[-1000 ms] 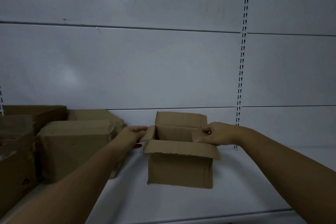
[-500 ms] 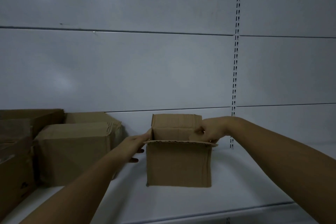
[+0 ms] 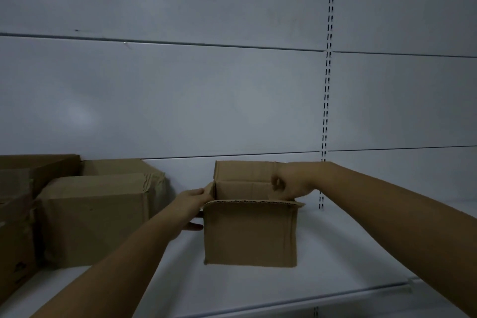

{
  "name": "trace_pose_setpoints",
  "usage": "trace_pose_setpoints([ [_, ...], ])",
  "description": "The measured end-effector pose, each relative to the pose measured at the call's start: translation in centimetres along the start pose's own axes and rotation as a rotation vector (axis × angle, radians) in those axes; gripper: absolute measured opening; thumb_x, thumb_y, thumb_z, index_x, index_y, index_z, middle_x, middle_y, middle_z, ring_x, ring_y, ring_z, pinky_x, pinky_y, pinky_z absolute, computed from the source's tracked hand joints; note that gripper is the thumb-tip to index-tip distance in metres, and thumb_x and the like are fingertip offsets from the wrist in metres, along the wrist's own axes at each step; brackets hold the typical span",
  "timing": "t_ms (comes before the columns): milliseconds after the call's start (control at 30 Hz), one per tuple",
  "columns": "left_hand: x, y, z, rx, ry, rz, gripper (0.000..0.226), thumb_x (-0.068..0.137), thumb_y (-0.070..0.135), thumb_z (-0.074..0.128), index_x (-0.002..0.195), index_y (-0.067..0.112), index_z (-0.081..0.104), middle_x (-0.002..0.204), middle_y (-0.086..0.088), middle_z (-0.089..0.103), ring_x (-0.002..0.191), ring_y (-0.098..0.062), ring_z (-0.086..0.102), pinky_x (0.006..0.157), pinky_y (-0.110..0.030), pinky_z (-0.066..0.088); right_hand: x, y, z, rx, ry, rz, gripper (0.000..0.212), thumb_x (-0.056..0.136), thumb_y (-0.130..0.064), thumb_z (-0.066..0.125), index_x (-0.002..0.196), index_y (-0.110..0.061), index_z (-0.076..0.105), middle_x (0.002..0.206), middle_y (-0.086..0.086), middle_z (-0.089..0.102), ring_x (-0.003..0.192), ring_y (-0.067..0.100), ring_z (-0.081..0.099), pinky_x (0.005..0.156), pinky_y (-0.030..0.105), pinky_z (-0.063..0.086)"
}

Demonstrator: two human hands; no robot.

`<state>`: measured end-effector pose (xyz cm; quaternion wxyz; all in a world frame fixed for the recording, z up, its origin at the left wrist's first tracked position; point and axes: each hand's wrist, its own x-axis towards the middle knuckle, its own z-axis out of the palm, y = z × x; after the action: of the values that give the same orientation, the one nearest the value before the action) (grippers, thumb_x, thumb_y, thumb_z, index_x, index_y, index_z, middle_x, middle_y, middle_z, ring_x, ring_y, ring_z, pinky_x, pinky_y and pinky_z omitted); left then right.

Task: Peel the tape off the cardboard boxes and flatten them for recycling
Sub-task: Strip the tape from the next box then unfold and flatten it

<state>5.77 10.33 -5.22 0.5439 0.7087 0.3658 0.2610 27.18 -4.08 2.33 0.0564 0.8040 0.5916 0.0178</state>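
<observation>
**Item: box (image 3: 250, 235), small, brown cardboard.** It is stood upright near the middle of the white shelf (image 3: 348, 253), top open. The far flap (image 3: 242, 170) is raised at 12 o'clock. The near flap (image 3: 250, 202) is folded out level at 6 o'clock and is seen edge-on. No tape can be made out in the dim light.

**Grip, left hand (image 3: 192, 204).** It is set at 9 o'clock of the box. The fingers are laid fairly straight against the left flap and the thumb is lower, against the side wall. The box is judged to be steadied from this side so that it cannot slide.

**Grip, right hand (image 3: 293, 183).** It is set at 2 o'clock, above the right rim. The fingers are curled down and closed on the rim there, most likely on the right flap, though that flap is hidden by the hand. The box thus lies between the two hands and mostly below them. This hold is judged suited to spreading the flaps before the box is collapsed.

**Surroundings.** Closed boxes (image 3: 93, 219) are stacked well apart at 9 o'clock. A grey back panel (image 3: 180, 98) is fitted behind. A slotted upright (image 3: 327, 100) is mounted at 1 o'clock.
</observation>
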Motion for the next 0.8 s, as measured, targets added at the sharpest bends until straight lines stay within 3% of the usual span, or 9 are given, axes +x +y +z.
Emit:
trace_pose_setpoints([
  [67,-0.1,-0.4,0.1,-0.039,0.007,0.018,0.057,0.088,0.041,0.062,0.139,0.021,0.046,0.126,-0.008,0.058,0.109,-0.026,0.059,0.086,-0.045,0.055,0.2,0.8,0.6,0.086,0.075,0.033,0.033,0.092,-0.031,0.054,0.117,-0.010,0.058,0.112,0.006,0.064,0.095,0.022,0.064,0.082,0.033,0.054],
  [133,-0.2,-0.5,0.3,-0.061,-0.005,0.035,0.057,0.088,0.042,0.062,0.139,0.022,0.045,0.125,-0.006,0.059,0.110,-0.025,0.058,0.084,-0.042,0.055,0.4,1.5,1.1,0.296,0.090,0.085,0.029,0.096,-0.023,0.047,0.117,-0.007,0.059,0.106,0.010,0.064,0.085,0.021,0.065,0.070,0.027,0.056],
  [200,-0.6,-0.4,0.5,-0.067,-0.018,0.049,0.054,0.090,0.038,0.061,0.139,0.022,0.045,0.124,-0.005,0.060,0.111,-0.023,0.057,0.079,-0.037,0.054,0.1,2.1,1.4,0.445,0.063,0.115,0.031,0.097,-0.023,0.047,0.123,-0.010,0.057,0.112,0.006,0.057,0.089,0.017,0.059,0.065,0.023,0.055],
  [267,-0.6,-0.3,0.6,-0.062,-0.020,0.068,0.052,0.090,0.035,0.060,0.138,0.022,0.047,0.124,-0.005,0.059,0.113,-0.023,0.055,0.084,-0.039,0.053,-0.2,2.6,1.6,0.523,0.045,0.125,0.038,0.092,-0.036,0.057,0.123,-0.014,0.057,0.116,0.002,0.053,0.097,0.016,0.055,0.067,0.023,0.054],
  [333,-1.0,0.0,0.7,-0.074,-0.007,0.081,0.054,0.091,0.034,0.060,0.141,0.022,0.044,0.131,-0.007,0.054,0.119,-0.024,0.050,0.090,-0.041,0.049,-0.7,2.8,1.4,0.541,0.026,0.135,0.053,0.082,-0.049,0.066,0.121,-0.014,0.058,0.123,0.002,0.053,0.102,0.016,0.054,0.068,0.024,0.055],
  [433,-1.6,0.3,1.0,0.018,0.067,0.142,0.054,0.092,0.037,0.056,0.142,0.024,0.041,0.143,-0.009,0.043,0.128,-0.030,0.042,0.093,-0.043,0.042,-1.5,2.8,1.0,0.474,-0.014,0.164,0.076,0.077,-0.055,0.067,0.135,-0.011,0.046,0.133,0.005,0.046,0.098,0.014,0.050,0.067,0.023,0.055],
  [600,-2.4,1.2,1.2,0.220,0.168,0.305,0.047,0.093,0.029,0.057,0.137,0.014,0.049,0.132,-0.017,0.056,0.117,-0.033,0.053,0.095,-0.046,0.046,-2.2,2.9,0.7,0.528,-0.165,0.205,0.076,0.086,-0.040,0.064,0.147,-0.016,0.025,0.129,0.010,0.052,0.091,0.015,0.060,0.068,0.025,0.056],
  [700,-2.6,1.3,0.2,0.222,-0.025,0.114,0.078,0.078,0.060,0.060,0.144,0.025,0.037,0.141,-0.010,0.047,0.119,-0.025,0.052,0.086,-0.043,0.053,-2.2,2.9,0.4,0.535,-0.202,0.199,0.068,0.090,-0.023,0.062,0.146,-0.012,0.026,0.106,0.004,0.058,0.088,0.016,0.062,0.074,0.029,0.057],
  [800,-2.8,1.2,-0.6,0.181,-0.265,0.004,0.130,0.041,0.080,0.071,0.149,0.029,0.021,0.146,-0.003,0.037,0.116,-0.018,0.049,0.079,-0.038,0.057,-2.1,3.0,0.2,0.547,-0.214,0.174,0.059,0.087,-0.020,0.066,0.138,-0.006,0.039,0.098,0.002,0.060,0.090,0.016,0.063,0.080,0.031,0.056],
])
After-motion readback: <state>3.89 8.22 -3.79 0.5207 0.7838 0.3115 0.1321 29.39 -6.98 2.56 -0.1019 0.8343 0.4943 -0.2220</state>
